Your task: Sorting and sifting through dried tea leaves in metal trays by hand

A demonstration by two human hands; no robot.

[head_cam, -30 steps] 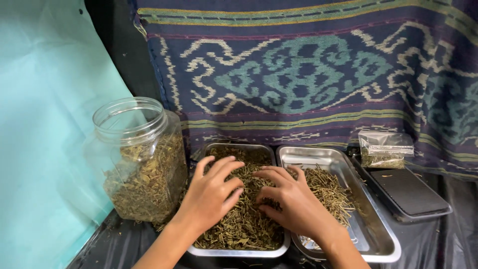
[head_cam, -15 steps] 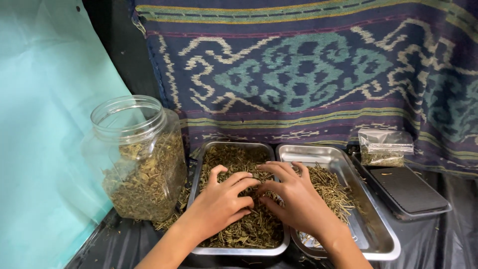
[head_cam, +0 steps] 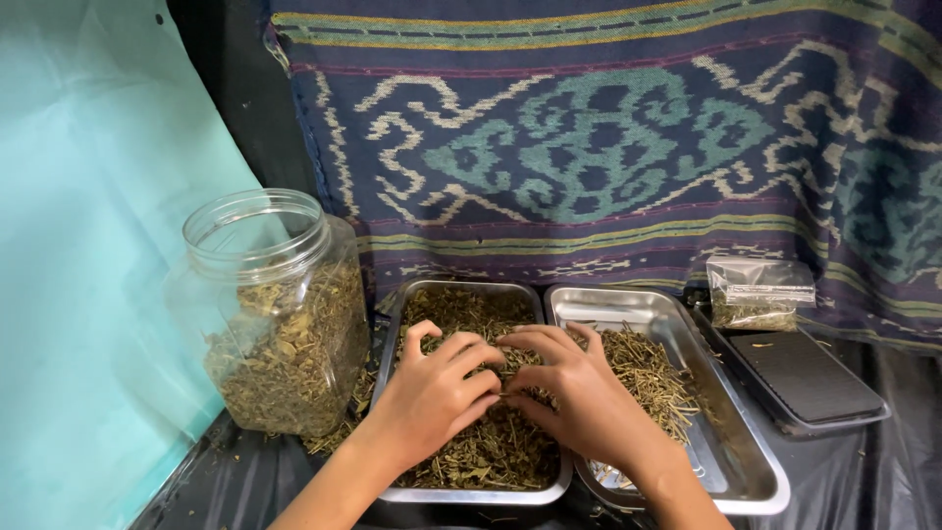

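Head view: jar point(head_cam: 278, 316) left of herb tray point(head_cam: 464, 296)

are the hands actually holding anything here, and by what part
Nothing distinct is held. The left hand and right hand rest with curled fingers in the dried herbs of the left metal tray; whether bits are pinched cannot be told.

- Left tray point(head_cam: 392, 329) at centre, dried herbs point(head_cam: 471, 451) in it.
- Right tray point(head_cam: 726, 442) touching it at 3 o'clock, stems point(head_cam: 653, 378) lying in it.
- Jar point(head_cam: 270, 314) at 9 o'clock of left tray, just beside, herb bits inside.
- Flat scale point(head_cam: 805, 378) at 3 o'clock of right tray, small bag point(head_cam: 758, 291) at its 12 o'clock end.
- Woven cloth point(head_cam: 608, 147) behind all, 12 o'clock.
- Sheet point(head_cam: 88, 275) at far 9 o'clock.
- Left hand point(head_cam: 437, 393) and right hand point(head_cam: 574, 393) on herbs in left tray, fingertips meeting.
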